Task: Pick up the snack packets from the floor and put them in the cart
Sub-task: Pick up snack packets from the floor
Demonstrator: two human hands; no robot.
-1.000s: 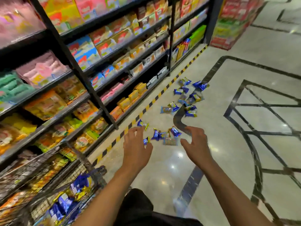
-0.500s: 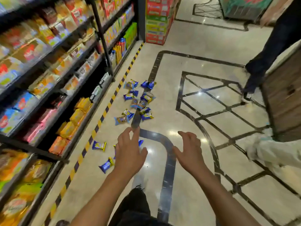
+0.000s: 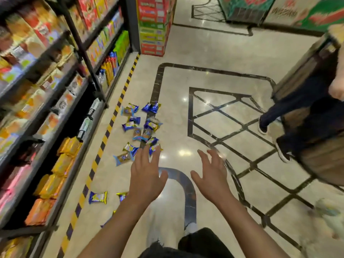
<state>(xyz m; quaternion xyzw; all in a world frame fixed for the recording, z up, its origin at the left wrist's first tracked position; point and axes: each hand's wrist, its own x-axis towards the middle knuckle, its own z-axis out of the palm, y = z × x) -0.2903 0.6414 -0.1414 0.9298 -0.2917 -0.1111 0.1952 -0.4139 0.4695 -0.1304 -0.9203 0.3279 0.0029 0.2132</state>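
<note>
**Both hands reaching out over scattered packets**

The left hand (image 3: 147, 175) and right hand (image 3: 211, 175) are hovering above the floor (image 3: 204, 58), fingers spread, each grip loose and holding nothing. One packet (image 3: 98, 197) is lying just left of the left wrist. Further ahead, a cluster of packets (image 3: 139, 127) is lying beside the striped line (image 3: 104, 140) along the shelves (image 3: 46, 108). A passer-by's shoe (image 3: 262, 125) is standing far right.

1. Bare left hand (image 3: 147, 175) and bare right hand (image 3: 211, 175), with no rings, watch or gloves showing.
2. Both forearms are uncovered; no sleeves reach into view.
3. Black trousers (image 3: 202, 243) at the bottom centre of the frame, with a frayed edge.
4. A white shoe tip (image 3: 191, 227) shows just above them.
</note>
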